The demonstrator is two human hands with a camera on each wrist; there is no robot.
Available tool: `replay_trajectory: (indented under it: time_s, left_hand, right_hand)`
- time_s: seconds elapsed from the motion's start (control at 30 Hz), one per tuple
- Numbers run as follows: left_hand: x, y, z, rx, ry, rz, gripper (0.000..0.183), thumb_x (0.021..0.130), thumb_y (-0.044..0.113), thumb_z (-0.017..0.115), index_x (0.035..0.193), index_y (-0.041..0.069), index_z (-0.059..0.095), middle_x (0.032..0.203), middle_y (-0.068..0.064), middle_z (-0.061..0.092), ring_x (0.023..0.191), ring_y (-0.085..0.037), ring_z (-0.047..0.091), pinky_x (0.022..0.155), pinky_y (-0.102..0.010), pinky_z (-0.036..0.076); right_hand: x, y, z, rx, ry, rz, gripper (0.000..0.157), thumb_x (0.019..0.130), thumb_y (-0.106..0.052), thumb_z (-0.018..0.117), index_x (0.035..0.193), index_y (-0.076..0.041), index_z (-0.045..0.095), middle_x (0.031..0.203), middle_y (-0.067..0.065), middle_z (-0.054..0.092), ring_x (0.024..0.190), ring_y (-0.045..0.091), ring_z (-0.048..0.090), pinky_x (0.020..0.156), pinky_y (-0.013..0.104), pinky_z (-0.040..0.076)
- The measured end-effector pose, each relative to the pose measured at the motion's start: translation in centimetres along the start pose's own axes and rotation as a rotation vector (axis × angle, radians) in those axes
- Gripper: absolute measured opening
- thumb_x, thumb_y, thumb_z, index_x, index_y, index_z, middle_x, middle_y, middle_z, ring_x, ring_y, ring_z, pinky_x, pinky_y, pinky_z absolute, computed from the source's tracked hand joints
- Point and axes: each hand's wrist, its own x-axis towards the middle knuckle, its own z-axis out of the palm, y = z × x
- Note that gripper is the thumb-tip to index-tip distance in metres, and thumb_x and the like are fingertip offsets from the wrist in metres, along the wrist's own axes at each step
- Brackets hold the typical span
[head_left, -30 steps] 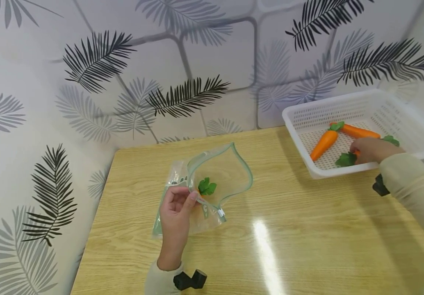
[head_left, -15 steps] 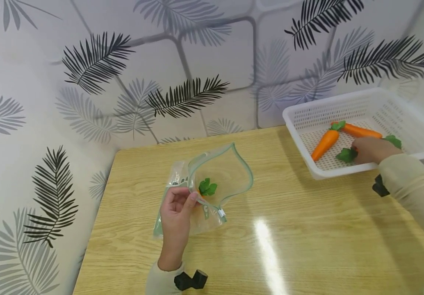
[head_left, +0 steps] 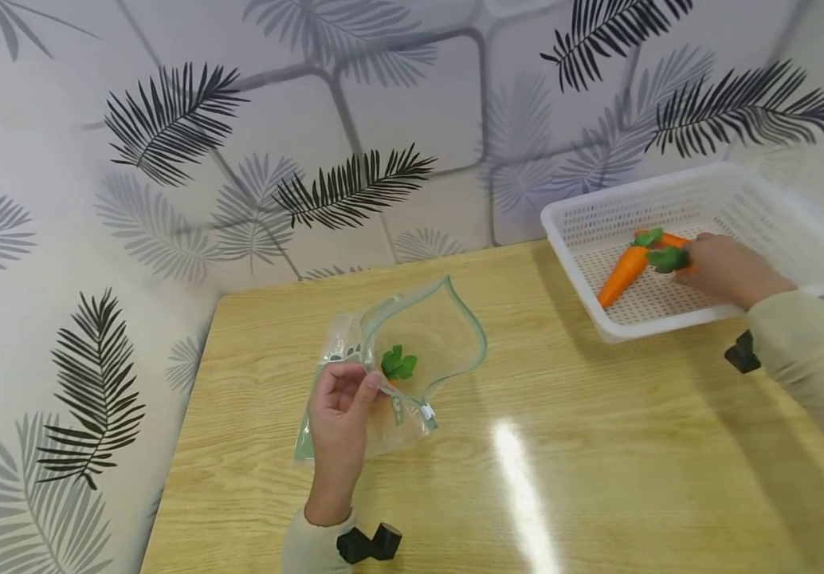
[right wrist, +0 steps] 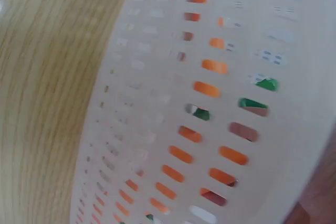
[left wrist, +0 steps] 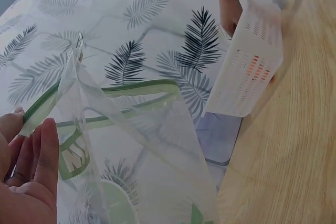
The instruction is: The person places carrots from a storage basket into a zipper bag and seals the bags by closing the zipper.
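My left hand (head_left: 340,414) pinches the rim of a clear zip bag (head_left: 448,335) between thumb and fingers. The bag's mouth gapes wide, with a white slider (head_left: 428,411) at its near corner. Inside it, a carrot's green leaves (head_left: 399,363) show; most of the carrot is behind the hand and bag wall. Over in the white basket (head_left: 670,325), my right hand (head_left: 731,267) grips another carrot by its body, hidden in the fingers, leaves (head_left: 669,259) pointing left. A carrot (head_left: 623,275) lies at the basket's left, and one more (head_left: 672,240) behind the held one.
In the left wrist view the basket's slotted side (left wrist: 247,61) stands at the wood table's (left wrist: 289,145) far edge. Its wall (right wrist: 152,77) fills the right wrist view, orange showing through slots. A patterned wall (head_left: 355,96) rises behind the table.
My right hand has raised its carrot from the basket's near side, up and away, so its leaves now overlap the left carrot's top. My left hand keeps its hold on the bag.
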Motion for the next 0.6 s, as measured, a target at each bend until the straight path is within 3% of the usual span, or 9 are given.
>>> replay_trajectory:
  time_s: [0.17, 0.5, 0.6]
  left_hand:
    - [0.0, 0.1, 0.0, 0.000, 0.000, 0.000, 0.019, 0.081, -0.003, 0.060, 0.095, -0.008, 0.049, 0.085, -0.013, 0.053, 0.073, -0.019, 0.057, 0.065, -0.031, 0.054]
    - [-0.1, 0.1, -0.2, 0.005, -0.003, 0.004, 0.019, 0.082, -0.002, 0.059, 0.097, -0.008, 0.049, 0.087, -0.013, 0.053, 0.075, -0.019, 0.057, 0.067, -0.029, 0.053]
    - [-0.2, 0.1, -0.2, 0.010, -0.004, 0.000, 0.019, 0.082, -0.002, 0.059, 0.097, -0.008, 0.049, 0.087, -0.013, 0.053, 0.076, -0.019, 0.057, 0.067, -0.030, 0.053]
  right_hand:
    - [-0.1, -0.1, -1.1, 0.057, 0.015, 0.013, 0.066, 0.081, -0.050, 0.056, 0.102, 0.013, 0.053, 0.090, 0.024, 0.050, 0.077, 0.032, 0.051, 0.066, 0.051, 0.044]
    - [-1.4, -2.9, -4.1, 0.156, 0.176, 0.009, 0.055, 0.080, -0.052, 0.056, 0.091, 0.002, 0.056, 0.086, 0.017, 0.049, 0.073, 0.028, 0.044, 0.056, 0.038, 0.039]
    - [-1.8, -4.2, -5.1, 0.187, 0.215, -0.007, 0.052, 0.081, -0.049, 0.056, 0.093, 0.002, 0.056, 0.089, 0.018, 0.048, 0.076, 0.030, 0.045, 0.058, 0.041, 0.042]
